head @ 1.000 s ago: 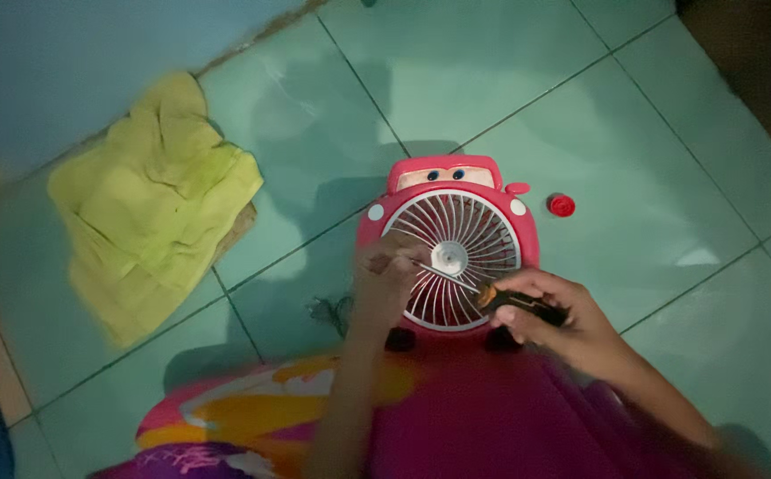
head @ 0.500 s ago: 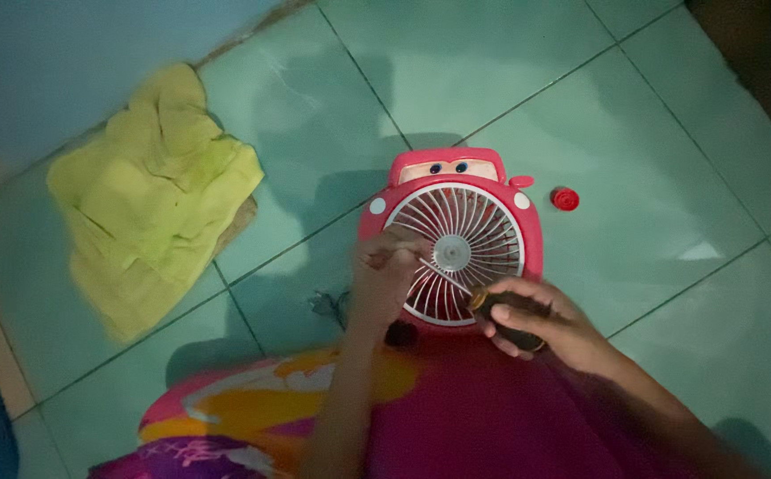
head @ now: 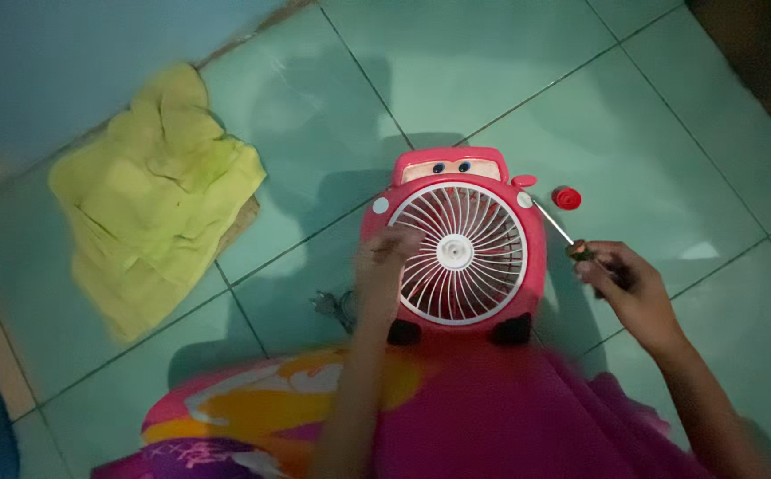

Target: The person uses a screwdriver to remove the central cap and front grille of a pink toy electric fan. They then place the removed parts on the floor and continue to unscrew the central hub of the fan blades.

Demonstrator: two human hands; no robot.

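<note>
A red toy-car-shaped fan [head: 453, 248] with a white round grille lies face up on the green tiled floor [head: 332, 115] in front of me. My left hand [head: 380, 266] rests on the grille's left edge, blurred, fingers bent; whether it holds anything I cannot tell. My right hand [head: 623, 282] is to the right of the fan, closed around the dark handle of a screwdriver [head: 563, 232]. The metal shaft points up-left toward the fan's upper right corner. A small red cap [head: 566, 199] lies on the floor just beyond the tip.
A crumpled yellow-green cloth [head: 150, 200] lies on the tiles at the left. My lap in pink and multicoloured fabric [head: 456, 408] fills the bottom. A dark cord [head: 330, 304] lies left of the fan. A dark wall edge is at the top right.
My right hand has carried the screwdriver off the grille's lower middle to the right side of the fan. The left hand stays at the grille's left edge.
</note>
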